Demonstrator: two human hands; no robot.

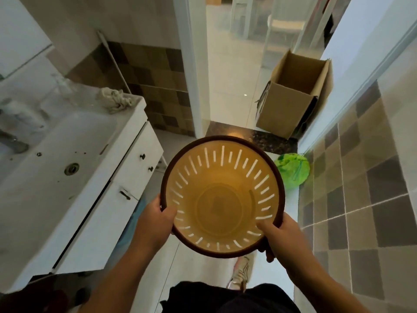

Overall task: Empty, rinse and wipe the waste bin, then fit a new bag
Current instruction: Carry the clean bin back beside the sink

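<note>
I hold a round waste bin (222,199) in front of me, mouth up, above the bathroom floor. It is yellow-brown plastic with a dark brown rim and slotted walls, and nothing lies inside it. My left hand (158,219) grips the near left rim, thumb inside. My right hand (279,236) grips the near right rim, thumb inside and fingers under the edge. A tied green bag (293,169) lies on the floor by the right wall, just beyond the bin.
A white sink (67,141) on a cabinet stands to my left, with a crumpled cloth (115,98) on its far corner. An open cardboard box (291,98) stands past the doorway threshold. A tiled wall (361,177) runs along my right.
</note>
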